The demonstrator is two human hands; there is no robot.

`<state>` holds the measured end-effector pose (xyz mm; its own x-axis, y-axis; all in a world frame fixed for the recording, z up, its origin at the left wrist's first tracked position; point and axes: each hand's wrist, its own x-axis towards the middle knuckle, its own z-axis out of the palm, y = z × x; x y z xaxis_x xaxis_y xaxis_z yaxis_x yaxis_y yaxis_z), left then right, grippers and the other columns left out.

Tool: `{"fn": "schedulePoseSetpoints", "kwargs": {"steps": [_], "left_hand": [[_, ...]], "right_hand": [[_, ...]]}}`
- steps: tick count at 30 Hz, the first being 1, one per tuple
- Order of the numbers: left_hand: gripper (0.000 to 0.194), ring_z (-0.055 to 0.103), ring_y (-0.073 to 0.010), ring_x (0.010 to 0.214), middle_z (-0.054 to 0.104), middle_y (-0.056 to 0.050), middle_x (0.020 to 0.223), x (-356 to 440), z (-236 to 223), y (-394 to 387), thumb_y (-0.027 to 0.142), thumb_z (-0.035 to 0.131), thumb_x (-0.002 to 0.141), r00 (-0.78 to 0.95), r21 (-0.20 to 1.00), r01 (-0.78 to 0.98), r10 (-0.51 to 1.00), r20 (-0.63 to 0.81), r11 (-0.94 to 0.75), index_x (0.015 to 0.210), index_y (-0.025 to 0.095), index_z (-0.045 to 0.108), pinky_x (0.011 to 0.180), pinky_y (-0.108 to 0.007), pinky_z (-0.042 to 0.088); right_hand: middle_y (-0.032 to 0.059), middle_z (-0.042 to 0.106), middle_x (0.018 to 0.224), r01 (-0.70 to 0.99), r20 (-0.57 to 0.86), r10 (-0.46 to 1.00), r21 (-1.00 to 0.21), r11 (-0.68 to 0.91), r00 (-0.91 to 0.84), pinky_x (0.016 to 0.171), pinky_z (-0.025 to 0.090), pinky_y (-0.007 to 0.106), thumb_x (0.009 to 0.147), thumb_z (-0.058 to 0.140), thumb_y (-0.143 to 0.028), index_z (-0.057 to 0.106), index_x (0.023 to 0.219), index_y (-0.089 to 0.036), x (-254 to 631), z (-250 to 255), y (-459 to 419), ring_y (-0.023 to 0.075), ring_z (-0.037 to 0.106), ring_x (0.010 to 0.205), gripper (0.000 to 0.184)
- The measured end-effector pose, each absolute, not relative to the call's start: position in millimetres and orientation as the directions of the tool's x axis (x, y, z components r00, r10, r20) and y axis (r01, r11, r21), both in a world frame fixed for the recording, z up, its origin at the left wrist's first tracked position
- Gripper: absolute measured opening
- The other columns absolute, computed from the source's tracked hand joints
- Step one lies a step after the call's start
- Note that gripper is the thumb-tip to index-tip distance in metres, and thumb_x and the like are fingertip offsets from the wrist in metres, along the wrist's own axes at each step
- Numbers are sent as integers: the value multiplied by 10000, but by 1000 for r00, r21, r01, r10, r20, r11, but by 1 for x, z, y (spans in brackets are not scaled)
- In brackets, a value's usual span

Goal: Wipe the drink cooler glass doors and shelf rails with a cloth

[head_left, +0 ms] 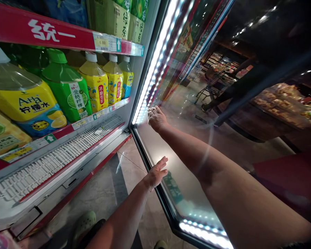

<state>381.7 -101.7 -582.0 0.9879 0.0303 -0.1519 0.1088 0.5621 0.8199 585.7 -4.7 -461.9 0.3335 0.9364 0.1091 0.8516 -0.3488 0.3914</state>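
An open glass cooler door [158,197] with a black frame and bright light strips stands in front of me. My left hand [157,174] is at the door's lower frame, fingers stretched out and apart, holding nothing; whether it touches the frame I cannot tell. Further in, near the lit hinge side, my right hand [157,118] is against the glass with its fingers bent. Something pale and crumpled shows at those fingertips, too small to name.
On the left, a cooler shelf holds a large lemon water bottle [26,100], a green bottle [67,88] and yellow bottles [95,83]. Beneath lies a white wire rack [67,159]. A shoe [86,221] is on the tiled floor. Through the glass, a shopping cart [209,81] appears.
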Motion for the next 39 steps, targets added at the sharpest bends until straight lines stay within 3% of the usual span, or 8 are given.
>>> {"fn": "schedulePoseSetpoints", "kwargs": {"steps": [6,11,17,23,29,34,39], "left_hand": [[818,301,-282,1516,272,-100,1665,381,-581,-107,184,599,822,986,832,121,31,-164,541,1580,253,301,1228,-508,248],[825,290,-260,1521,264,-114,1666,380,-573,-104,164,561,828,983,839,149,16,-184,523,1594,196,256,1230,-471,260],[816,299,-238,1519,268,-118,1664,378,-570,-101,157,517,844,983,849,158,5,-186,504,1603,174,218,1232,-452,265],[847,308,-247,1515,271,-147,1658,379,-569,-99,157,526,834,983,851,157,7,-185,501,1609,137,183,1234,-448,260],[854,314,-247,1511,261,-153,1661,380,-568,-99,151,516,829,982,843,159,2,-187,513,1607,113,167,1224,-450,283],[838,306,-248,1515,241,-145,1668,379,-566,-99,142,502,839,979,838,180,-12,-203,515,1607,123,170,1223,-455,284],[828,301,-241,1518,244,-151,1666,378,-561,-97,131,482,849,978,839,187,-16,-208,511,1605,92,147,1229,-446,275]], "right_hand": [[189,468,1524,820,279,909,406,-404,309,1284,195,518,939,328,-126,503,1446,10,610,-443,26,297,411,1457,553],[192,517,1483,818,217,915,412,-401,340,1281,204,529,936,318,-116,563,1398,5,613,-451,43,308,426,1447,537],[234,465,1514,816,284,898,389,-427,335,1286,148,561,940,322,-126,465,1452,66,620,-445,51,322,383,1468,565],[225,483,1504,807,237,897,394,-440,373,1283,130,590,943,325,-134,482,1451,42,619,-430,52,333,374,1470,560],[213,446,1535,779,367,855,382,-497,366,1279,96,600,955,308,-162,453,1472,35,624,-406,60,335,345,1481,572],[212,503,1486,793,305,883,401,-459,357,1260,81,634,947,305,-169,507,1427,31,633,-403,65,346,346,1477,558],[201,424,1551,770,433,840,394,-502,326,1274,78,599,966,239,-168,481,1462,0,639,-405,70,326,314,1496,577]]}}
